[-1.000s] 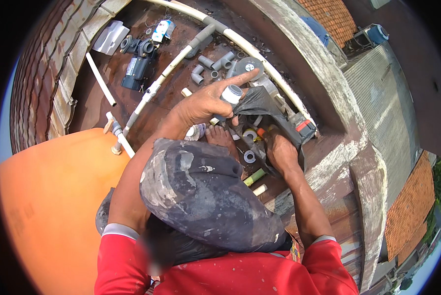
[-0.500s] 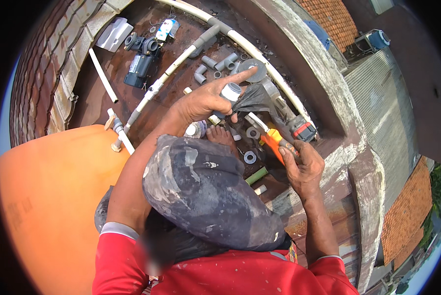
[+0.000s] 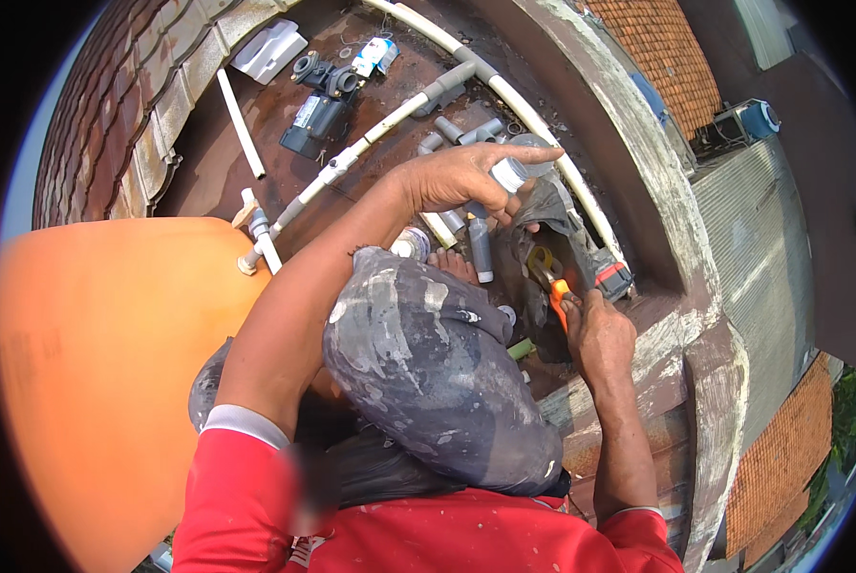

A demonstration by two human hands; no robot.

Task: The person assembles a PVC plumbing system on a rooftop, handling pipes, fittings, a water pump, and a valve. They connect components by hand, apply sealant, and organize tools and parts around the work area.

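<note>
My left hand (image 3: 461, 180) grips a short grey pipe fitting with a white end (image 3: 510, 174), its index finger stretched out to the right. Dark plastic bag (image 3: 547, 206) material hangs beside those fingers, its mouth gaping toward my right hand. A grey pipe piece (image 3: 481, 250) shows just below the left hand. In my right hand (image 3: 600, 332) is an orange-handled hand tool (image 3: 560, 298) that looks like pliers, the fist closed round its handle. Its metal head reaches into the bag's opening, close to a yellow ring-shaped item (image 3: 541, 258). The tool's tip is hard to make out.
A dark pump (image 3: 321, 110) lies at the back left near white pipes (image 3: 361, 148). Grey fittings (image 3: 481, 131) lie beyond my left hand. An orange tank (image 3: 113, 382) fills the left side. A weathered low wall (image 3: 672, 191) runs along the right.
My left hand has moved right in view with the fitting. The right hand has turned, bringing the tool's head into the bag's opening. The view has shifted, so the surroundings sit further right.
</note>
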